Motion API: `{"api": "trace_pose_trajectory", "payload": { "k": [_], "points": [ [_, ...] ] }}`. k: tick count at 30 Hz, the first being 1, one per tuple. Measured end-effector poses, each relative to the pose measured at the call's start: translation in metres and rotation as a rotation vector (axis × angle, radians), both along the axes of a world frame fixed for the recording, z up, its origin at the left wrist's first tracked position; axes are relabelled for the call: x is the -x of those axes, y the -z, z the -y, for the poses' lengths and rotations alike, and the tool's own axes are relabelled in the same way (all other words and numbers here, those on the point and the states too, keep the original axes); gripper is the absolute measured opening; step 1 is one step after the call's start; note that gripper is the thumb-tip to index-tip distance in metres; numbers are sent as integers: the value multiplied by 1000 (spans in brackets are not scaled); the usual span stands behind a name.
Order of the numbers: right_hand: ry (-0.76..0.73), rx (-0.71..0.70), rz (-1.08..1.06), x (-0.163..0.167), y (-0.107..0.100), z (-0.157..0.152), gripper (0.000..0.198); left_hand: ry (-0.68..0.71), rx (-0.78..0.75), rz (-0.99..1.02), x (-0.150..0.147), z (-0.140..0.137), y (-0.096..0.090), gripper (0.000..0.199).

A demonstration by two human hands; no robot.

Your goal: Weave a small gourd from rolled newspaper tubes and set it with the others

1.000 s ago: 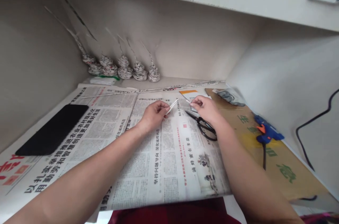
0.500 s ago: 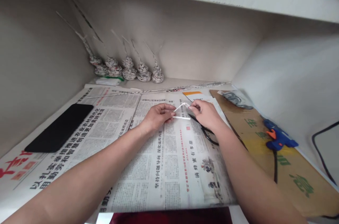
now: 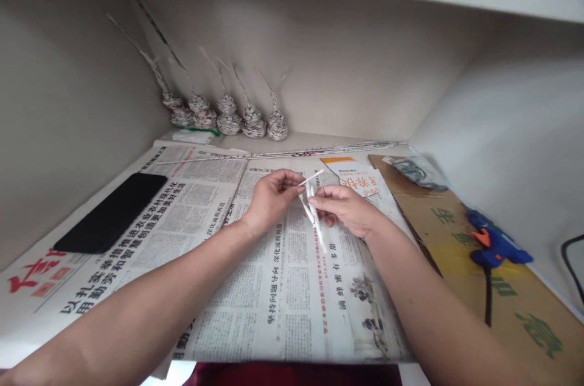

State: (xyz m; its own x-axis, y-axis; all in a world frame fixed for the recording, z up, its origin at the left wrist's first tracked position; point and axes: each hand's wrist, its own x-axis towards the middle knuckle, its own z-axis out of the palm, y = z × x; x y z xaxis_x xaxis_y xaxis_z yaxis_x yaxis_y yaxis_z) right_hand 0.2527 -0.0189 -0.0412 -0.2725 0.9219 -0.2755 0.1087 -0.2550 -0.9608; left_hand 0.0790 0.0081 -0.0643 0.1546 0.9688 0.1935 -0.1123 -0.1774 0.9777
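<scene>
Over the newspaper sheets (image 3: 237, 301), my hands meet around short, thin white rolled-paper strips (image 3: 316, 222). My left hand (image 3: 274, 197) is closed, pinching them between thumb and fingers; one end sticks up to the right. My right hand (image 3: 344, 210) is also closed, its thumb and fingers gripping a strip that hangs downward. The strips cross between the hands, so I cannot tell how many separate pieces there are.
Several woven paper gourds (image 3: 277, 126) stand along the back wall, with long paper rods (image 3: 283, 154) before them. A black phone (image 3: 112, 213) lies left. On the right, a blue glue gun (image 3: 497, 240) and a plastic bag (image 3: 415, 172) lie on cardboard (image 3: 451, 252).
My right hand has turned and moved slightly down, and the strips now cross and hang downward between my hands. The black-handled scissors seen before are now hidden behind my right hand.
</scene>
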Motion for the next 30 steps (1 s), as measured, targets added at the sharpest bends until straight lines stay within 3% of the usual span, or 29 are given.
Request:
{"api": "trace_pose_trajectory", "payload": {
  "k": [9,15,24,30],
  "points": [
    [8,70,-212,14,11,0,29,16,-7,94,-4,6,-2,21],
    [52,38,-243,18,13,1,33,21,12,128,-4,8,-3,23],
    [121,25,-236,17,14,-2,36,83,374,326,-3,6,0,30],
    [193,-20,-134,12,10,-5,38,66,477,377,-2,4,-1,16]
  ]
}}
